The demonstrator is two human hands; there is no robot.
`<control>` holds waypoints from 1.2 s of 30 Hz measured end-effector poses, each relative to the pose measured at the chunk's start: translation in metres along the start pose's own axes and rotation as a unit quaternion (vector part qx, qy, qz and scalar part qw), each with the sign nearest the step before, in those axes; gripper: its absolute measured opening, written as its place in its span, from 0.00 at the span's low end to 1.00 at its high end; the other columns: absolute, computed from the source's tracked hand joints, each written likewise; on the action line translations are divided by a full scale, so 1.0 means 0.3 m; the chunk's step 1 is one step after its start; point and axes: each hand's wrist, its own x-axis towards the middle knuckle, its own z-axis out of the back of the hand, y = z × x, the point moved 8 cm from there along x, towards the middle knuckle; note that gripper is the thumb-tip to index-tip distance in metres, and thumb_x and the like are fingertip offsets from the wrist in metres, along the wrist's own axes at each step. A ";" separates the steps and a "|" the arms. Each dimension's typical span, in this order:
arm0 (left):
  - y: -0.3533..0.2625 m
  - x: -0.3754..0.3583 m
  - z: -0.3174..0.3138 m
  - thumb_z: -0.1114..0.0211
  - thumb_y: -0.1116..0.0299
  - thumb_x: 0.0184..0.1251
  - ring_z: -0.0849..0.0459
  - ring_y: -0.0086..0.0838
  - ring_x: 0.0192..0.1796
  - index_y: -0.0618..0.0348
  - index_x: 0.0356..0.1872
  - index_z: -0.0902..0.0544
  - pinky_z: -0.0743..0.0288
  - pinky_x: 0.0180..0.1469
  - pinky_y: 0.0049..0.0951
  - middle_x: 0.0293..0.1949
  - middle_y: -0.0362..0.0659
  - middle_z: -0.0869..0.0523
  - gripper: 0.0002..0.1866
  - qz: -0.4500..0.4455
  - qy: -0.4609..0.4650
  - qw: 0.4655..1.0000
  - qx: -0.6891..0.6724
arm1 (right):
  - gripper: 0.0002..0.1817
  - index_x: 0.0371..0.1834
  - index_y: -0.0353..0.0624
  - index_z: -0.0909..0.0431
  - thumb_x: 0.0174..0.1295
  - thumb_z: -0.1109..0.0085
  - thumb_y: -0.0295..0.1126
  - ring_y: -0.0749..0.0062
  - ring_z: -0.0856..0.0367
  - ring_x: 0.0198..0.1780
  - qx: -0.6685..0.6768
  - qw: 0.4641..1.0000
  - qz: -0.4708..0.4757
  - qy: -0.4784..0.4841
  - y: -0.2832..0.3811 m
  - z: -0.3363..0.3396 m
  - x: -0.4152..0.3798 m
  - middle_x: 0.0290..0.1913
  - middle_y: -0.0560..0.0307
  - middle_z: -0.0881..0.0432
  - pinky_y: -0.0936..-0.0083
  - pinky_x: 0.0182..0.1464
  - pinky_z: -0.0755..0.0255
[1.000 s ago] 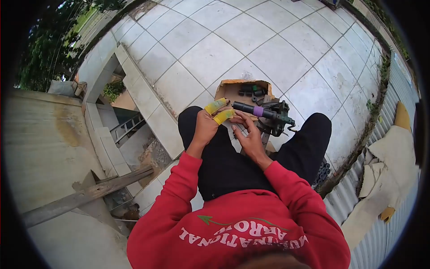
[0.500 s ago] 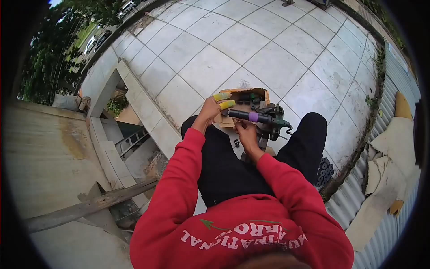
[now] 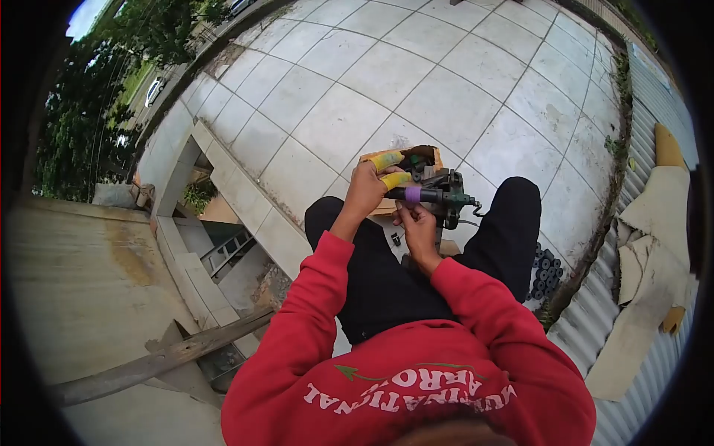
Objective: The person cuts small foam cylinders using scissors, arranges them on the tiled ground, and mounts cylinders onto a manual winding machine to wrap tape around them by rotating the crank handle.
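Tube is apparently undergoing adjustment: loosely bent left hand and curled right hand are flanking it, holds unclear. You are probably needing steadiness next.

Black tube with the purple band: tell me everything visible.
The black tube looks smooth and cylindrical, plastic or metal unclear, with a purple band around it. It lies crosswise in front of the wearer, its right end meeting a dark, metal-looking mechanism; the joint can't be made out. The left hand's yellow-wrapped fingers are at its left end; the right hand is at its near side, fingertips apparently touching by the band. Exact contact is too small to tell.
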 end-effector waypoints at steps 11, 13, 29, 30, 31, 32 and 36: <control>0.013 -0.156 -0.011 0.26 0.76 0.72 0.09 0.24 0.50 0.72 0.61 0.14 0.18 0.61 0.27 0.48 0.45 0.06 0.19 -0.073 -0.105 0.992 0.018 | 0.12 0.54 0.36 0.14 0.76 0.34 0.33 0.85 0.24 0.28 0.026 0.997 -0.077 -0.006 0.027 0.049 -0.056 0.36 0.59 0.10 0.82 0.31 0.31; 0.005 -0.176 -0.008 0.27 0.76 0.72 0.09 0.24 0.51 0.72 0.61 0.14 0.21 0.67 0.30 0.48 0.46 0.06 0.18 -0.093 -0.109 0.989 0.044 | 0.11 0.51 0.35 0.15 0.75 0.32 0.33 0.83 0.21 0.29 0.043 0.993 -0.112 0.002 0.010 0.054 -0.063 0.38 0.57 0.09 0.83 0.34 0.29; 0.108 -0.329 0.049 0.32 0.71 0.79 0.11 0.25 0.55 0.67 0.65 0.15 0.20 0.65 0.32 0.53 0.43 0.09 0.18 -0.065 -0.239 0.968 -0.035 | 0.10 0.49 0.35 0.14 0.74 0.30 0.31 0.78 0.14 0.40 0.067 0.991 -0.119 -0.004 0.021 0.036 -0.107 0.39 0.59 0.11 0.79 0.48 0.21; 0.149 -0.341 0.075 0.32 0.69 0.81 0.12 0.25 0.55 0.66 0.68 0.17 0.17 0.60 0.28 0.55 0.43 0.10 0.20 -0.046 -0.284 0.954 -0.087 | 0.10 0.49 0.35 0.14 0.74 0.30 0.31 0.78 0.14 0.40 0.093 0.987 -0.127 -0.011 0.010 0.041 -0.108 0.39 0.58 0.11 0.80 0.47 0.21; 0.192 -0.351 0.071 0.33 0.68 0.81 0.12 0.25 0.57 0.65 0.75 0.24 0.16 0.59 0.27 0.57 0.44 0.11 0.26 0.028 -0.262 0.956 -0.132 | 0.11 0.50 0.35 0.14 0.74 0.30 0.32 0.78 0.15 0.40 0.119 0.983 -0.136 -0.018 0.002 0.046 -0.111 0.39 0.58 0.11 0.80 0.47 0.22; 0.195 -0.371 0.069 0.33 0.68 0.81 0.12 0.25 0.57 0.65 0.75 0.24 0.16 0.59 0.27 0.57 0.44 0.11 0.26 0.029 -0.267 0.954 -0.133 | 0.11 0.50 0.35 0.14 0.74 0.30 0.32 0.78 0.15 0.40 0.117 0.983 -0.138 -0.014 -0.002 0.050 -0.113 0.39 0.58 0.11 0.80 0.47 0.22; 0.270 -0.402 -0.022 0.32 0.69 0.81 0.11 0.29 0.58 0.66 0.83 0.40 0.15 0.58 0.27 0.59 0.49 0.12 0.37 0.193 -0.131 0.958 -0.165 | 0.10 0.46 0.34 0.13 0.73 0.29 0.32 0.82 0.17 0.36 -0.006 0.990 -0.123 0.064 -0.013 0.035 -0.121 0.37 0.61 0.11 0.82 0.42 0.24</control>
